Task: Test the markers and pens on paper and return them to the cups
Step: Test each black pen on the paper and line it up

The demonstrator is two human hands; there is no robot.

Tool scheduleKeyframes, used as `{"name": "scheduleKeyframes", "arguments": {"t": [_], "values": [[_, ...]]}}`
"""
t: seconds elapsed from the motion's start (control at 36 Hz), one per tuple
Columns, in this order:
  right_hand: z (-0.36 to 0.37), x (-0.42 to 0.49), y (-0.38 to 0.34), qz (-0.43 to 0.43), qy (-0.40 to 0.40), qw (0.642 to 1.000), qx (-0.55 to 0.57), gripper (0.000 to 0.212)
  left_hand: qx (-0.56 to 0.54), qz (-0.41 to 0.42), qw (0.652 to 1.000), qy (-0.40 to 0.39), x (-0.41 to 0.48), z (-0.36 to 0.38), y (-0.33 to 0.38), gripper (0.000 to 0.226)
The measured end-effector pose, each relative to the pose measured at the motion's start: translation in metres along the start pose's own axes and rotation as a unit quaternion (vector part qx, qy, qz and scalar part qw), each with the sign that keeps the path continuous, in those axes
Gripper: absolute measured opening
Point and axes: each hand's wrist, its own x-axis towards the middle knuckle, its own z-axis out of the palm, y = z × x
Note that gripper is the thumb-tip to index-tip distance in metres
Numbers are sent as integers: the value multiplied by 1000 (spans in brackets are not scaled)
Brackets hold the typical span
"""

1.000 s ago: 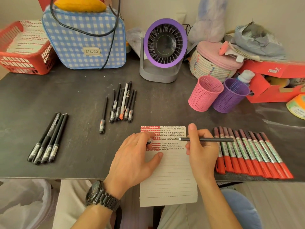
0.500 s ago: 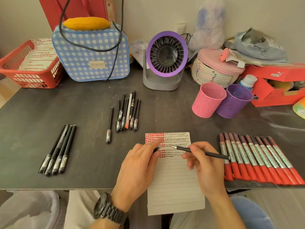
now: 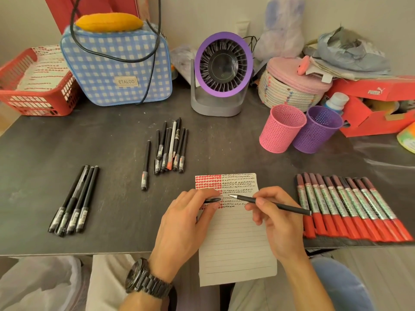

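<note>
Two perforated plastic cups are standing on the dark desk (image 3: pixel 112 142), one pink cup (image 3: pixel 281 131) and one purple cup (image 3: pixel 317 131); four capped black pens (image 3: pixel 74 203) are lying at the left; one single black pen (image 3: pixel 146 167) is lying alone; about eight clustered pens (image 3: pixel 170 149), one of them white, are lying beside it; roughly ten red markers with silver labels (image 3: pixel 350 205) are lying in a row; one lined paper sheet (image 3: pixel 235 248) is lying under two hands, the left hand (image 3: pixel 184 225) pinching one pen cap (image 3: pixel 212 200), the right hand (image 3: pixel 278 225) gripping one uncapped black pen (image 3: pixel 287 208).

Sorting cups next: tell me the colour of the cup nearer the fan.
The cup is pink, perforated all over; head view shows it best.
</note>
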Motion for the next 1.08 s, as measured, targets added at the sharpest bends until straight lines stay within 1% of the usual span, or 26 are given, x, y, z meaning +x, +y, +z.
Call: {"name": "scheduleKeyframes", "arguments": {"t": [0.31, 0.47, 0.61, 0.83, 0.97, 1.08], "values": [[0, -1, 0, 4, -25, 1000, -12, 11, 3, 8, 1000, 4, 0, 3, -4, 22], [0, -1, -1, 6, -39, 998, -44, 12, 9, 22, 1000, 1, 0, 4, -5, 26], [2, -2, -3, 14, -55, 996, -68, 11, 6, 35, 999, 8, 0, 5, -7, 23], [6, -3, -9, 23, -75, 992, -101, 16, 8, 56, 998, 21, -1, 8, -9, 24], [8, -2, -11, 32, -89, 989, -114, 5, -12, 52, 998, 25, -1, 8, -10, 26], [8, -2, -13, 38, -88, 988, -120, 6, -33, 46, 998, 19, 0, 7, -11, 27]]}}
